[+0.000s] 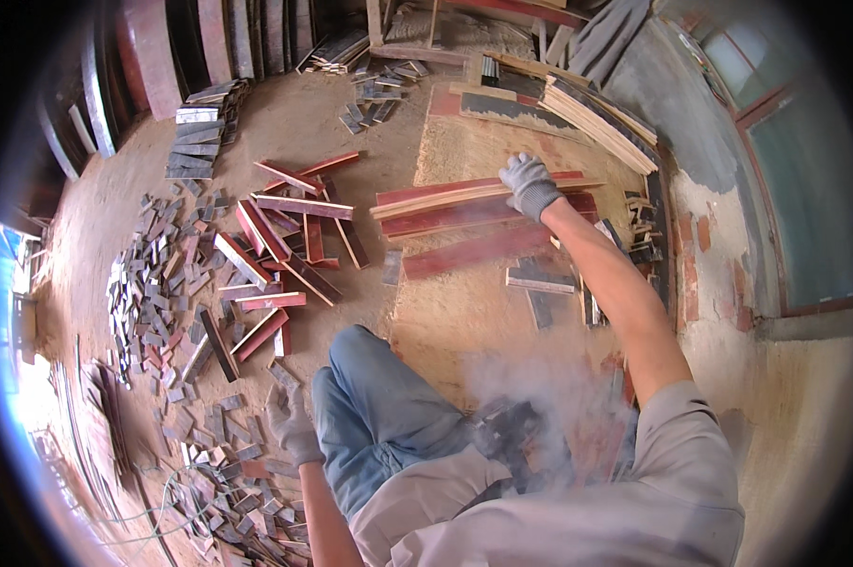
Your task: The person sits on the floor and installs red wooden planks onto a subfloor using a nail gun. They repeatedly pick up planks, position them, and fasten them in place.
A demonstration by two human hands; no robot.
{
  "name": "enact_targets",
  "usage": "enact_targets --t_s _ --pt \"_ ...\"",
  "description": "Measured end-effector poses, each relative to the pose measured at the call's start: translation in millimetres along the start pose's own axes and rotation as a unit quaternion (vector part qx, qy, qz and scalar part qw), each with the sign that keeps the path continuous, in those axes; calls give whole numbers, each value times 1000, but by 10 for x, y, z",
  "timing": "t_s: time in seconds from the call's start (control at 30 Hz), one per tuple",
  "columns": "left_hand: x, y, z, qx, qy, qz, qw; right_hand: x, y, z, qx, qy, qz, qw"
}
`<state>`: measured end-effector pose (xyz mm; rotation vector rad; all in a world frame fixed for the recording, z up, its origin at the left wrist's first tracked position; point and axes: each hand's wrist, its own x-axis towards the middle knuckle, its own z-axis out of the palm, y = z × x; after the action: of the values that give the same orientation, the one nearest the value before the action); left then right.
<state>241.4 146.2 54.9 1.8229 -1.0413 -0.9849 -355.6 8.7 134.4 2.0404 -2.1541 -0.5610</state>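
My right hand (528, 185), in a grey work glove, reaches forward with its fingers curled over a light-edged wooden strip (445, 199). That strip lies among long red-faced boards (464, 217). A separate red board (474, 253) lies nearer to me. Beside my bent knee, my left hand (294, 422), gloved too, hangs low with its fingers stretched and apart; I see nothing in it. Just ahead of it are small offcuts. Smoke or dust (540, 397) drifts over my lap and hides part of a dark object (507, 430) there.
A loose heap of red and dark wood pieces (285, 227) lies left of the boards. Many small dark blocks (162, 274) cover the floor farther left. Long planks (597, 118) are stacked at the far right, near a wall (719, 227). Tall panels (153, 57) lean at the back left.
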Motion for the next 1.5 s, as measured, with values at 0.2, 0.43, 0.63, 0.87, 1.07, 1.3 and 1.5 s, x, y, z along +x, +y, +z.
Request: enact_targets --t_s 0.2,0.43,0.63,0.87,1.07,1.3,1.5 --pt "-317 1022 889 -69 -145 143 977 -1490 -555 -174 65 172 6 983" --pt "-446 829 1920 82 -233 123 961 -2787 -1292 566 188 100 110 971" --pt "-414 355 2262 141 -216 110 960 -3678 -1160 1000 283 223 231 904" --pt "-334 365 2272 218 -185 119 951 -4481 -623 1233 293 27 603 742" --pt "-327 345 2236 226 -183 142 946 -4282 -572 1458 336 39 588 735" --pt "-424 380 2067 265 -260 187 909 -4022 -236 1504 522 -6 573 632" --pt "-683 442 1750 369 -273 417 785 -4231 74 1269 792 161 547 217"
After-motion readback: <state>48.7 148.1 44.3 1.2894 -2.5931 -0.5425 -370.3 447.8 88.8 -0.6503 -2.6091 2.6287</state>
